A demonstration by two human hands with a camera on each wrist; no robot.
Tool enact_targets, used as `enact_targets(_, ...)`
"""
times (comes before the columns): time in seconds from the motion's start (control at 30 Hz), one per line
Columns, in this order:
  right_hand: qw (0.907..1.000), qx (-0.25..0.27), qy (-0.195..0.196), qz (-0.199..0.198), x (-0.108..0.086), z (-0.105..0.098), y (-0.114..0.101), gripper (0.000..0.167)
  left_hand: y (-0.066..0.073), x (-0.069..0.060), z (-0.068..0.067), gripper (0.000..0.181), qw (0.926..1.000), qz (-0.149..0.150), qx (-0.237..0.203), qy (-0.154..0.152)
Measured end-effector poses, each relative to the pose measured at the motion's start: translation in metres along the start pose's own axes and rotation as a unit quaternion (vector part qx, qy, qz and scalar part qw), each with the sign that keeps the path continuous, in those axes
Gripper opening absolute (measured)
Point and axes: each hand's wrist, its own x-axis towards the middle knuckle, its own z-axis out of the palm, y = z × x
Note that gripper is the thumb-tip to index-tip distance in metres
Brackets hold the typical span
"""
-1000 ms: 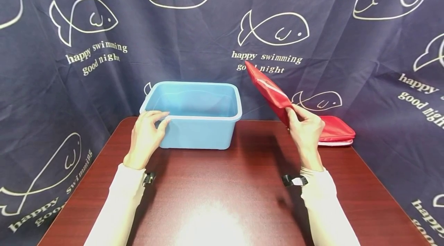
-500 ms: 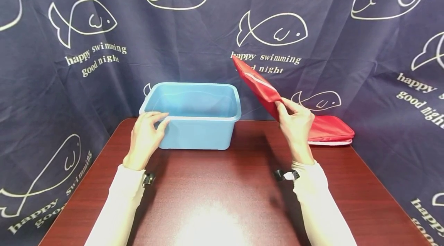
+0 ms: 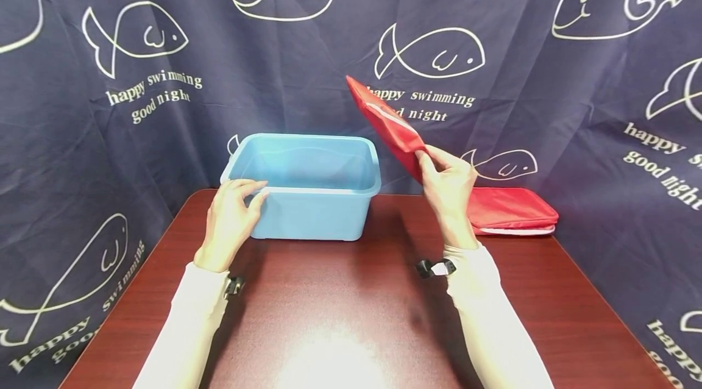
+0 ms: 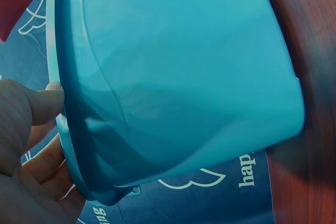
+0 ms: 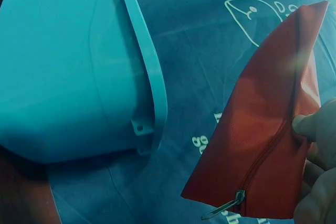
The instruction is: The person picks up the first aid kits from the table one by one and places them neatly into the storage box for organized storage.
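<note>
A light blue bin stands towards the back of the table, its inside partly visible. My left hand grips its front left rim, with the thumb on the near side; the left wrist view shows the thumb and fingers pinching the rim. Up in the air to the right of the bin, my right hand pinches a red zippered pouch by its lower right end. The pouch tilts up to the left, apart from the bin. In the right wrist view a metal zipper pull hangs from the pouch.
Another red pouch with a white edge lies on the brown table at the right, partly behind my right hand. A dark blue curtain with white fish and whale drawings hangs behind and beside the table.
My right hand has moved left with the red pouch, nearer to the bin, uncovering more of the pouch on the table. The left hand has stayed on the bin's rim.
</note>
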Motion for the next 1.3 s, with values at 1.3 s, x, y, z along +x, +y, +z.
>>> enact_targets(1.3, 0.9967, 0.069, -0.037, 0.022, -0.003, 0.084, -0.048, 0.015, -0.002, 0.000, 0.000, 0.026, 1.0000, 0.001, 0.004, -0.003)
